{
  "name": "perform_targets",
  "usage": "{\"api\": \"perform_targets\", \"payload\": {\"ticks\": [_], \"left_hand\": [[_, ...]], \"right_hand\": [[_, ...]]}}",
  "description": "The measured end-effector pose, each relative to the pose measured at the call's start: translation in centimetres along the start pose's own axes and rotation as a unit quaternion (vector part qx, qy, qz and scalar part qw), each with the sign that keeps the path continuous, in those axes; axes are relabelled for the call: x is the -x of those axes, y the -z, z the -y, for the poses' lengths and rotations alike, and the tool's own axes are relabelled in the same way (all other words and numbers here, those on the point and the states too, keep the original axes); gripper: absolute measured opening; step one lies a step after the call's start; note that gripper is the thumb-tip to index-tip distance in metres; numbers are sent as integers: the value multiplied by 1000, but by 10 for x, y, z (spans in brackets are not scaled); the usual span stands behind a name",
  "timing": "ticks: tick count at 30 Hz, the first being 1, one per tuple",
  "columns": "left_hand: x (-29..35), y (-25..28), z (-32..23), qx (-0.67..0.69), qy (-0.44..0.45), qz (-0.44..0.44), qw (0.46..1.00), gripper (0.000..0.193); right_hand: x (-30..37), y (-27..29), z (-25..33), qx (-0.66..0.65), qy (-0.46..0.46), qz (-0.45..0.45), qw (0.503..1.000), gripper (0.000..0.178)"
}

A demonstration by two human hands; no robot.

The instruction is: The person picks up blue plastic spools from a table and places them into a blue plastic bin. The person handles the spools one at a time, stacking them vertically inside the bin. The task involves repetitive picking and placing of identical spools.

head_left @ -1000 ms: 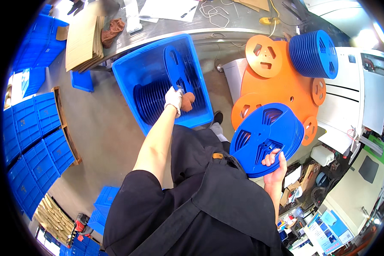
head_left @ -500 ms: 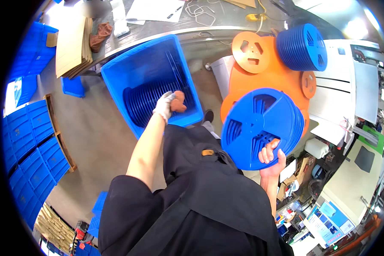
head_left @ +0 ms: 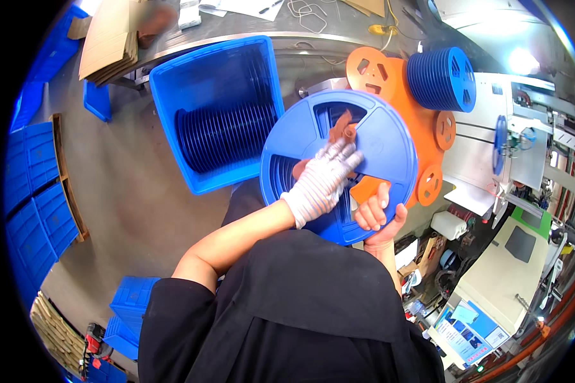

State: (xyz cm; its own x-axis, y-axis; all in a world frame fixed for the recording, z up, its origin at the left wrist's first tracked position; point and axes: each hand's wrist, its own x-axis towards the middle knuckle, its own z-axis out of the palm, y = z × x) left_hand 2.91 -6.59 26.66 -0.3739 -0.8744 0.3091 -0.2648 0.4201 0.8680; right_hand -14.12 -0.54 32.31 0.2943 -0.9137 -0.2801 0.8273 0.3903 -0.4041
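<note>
A stack of blue slotted plastic reels [head_left: 386, 121] is in front of my body, its round face toward me. My right hand [head_left: 380, 218], bare, grips the lower right edge, with the fingers hooked through an opening in the face. My left hand [head_left: 322, 182] wears a striped whitish glove and lies against the middle of the front reel. Beneath it is a brown cloth [head_left: 342, 127], bunched up and showing above and beside the fingers. The palm side of that hand is hidden.
A blue bin [head_left: 160, 121] at the left holds a row of blue reels [head_left: 227, 137]. Behind my stack, an orange stand [head_left: 402, 108] carries another blue reel stack [head_left: 442, 80]. A metal workbench [head_left: 249, 29] runs across the back. Blue crates [head_left: 35, 198] stand far left, machinery at right.
My left hand has come from the bin to the reel stack with the brown cloth. The stack, held in my right hand, has moved left and up in view.
</note>
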Motion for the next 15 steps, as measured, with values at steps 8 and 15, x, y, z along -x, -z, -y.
{"api": "perform_targets", "payload": {"ticks": [8,15], "left_hand": [[29,12,48,117,75,-71,988,52],[34,24,32,93,69,1,993,41]], "right_hand": [[5,-18,-23,26,-28,5,999,32],[13,-23,-28,28,-20,3,999,31]]}}
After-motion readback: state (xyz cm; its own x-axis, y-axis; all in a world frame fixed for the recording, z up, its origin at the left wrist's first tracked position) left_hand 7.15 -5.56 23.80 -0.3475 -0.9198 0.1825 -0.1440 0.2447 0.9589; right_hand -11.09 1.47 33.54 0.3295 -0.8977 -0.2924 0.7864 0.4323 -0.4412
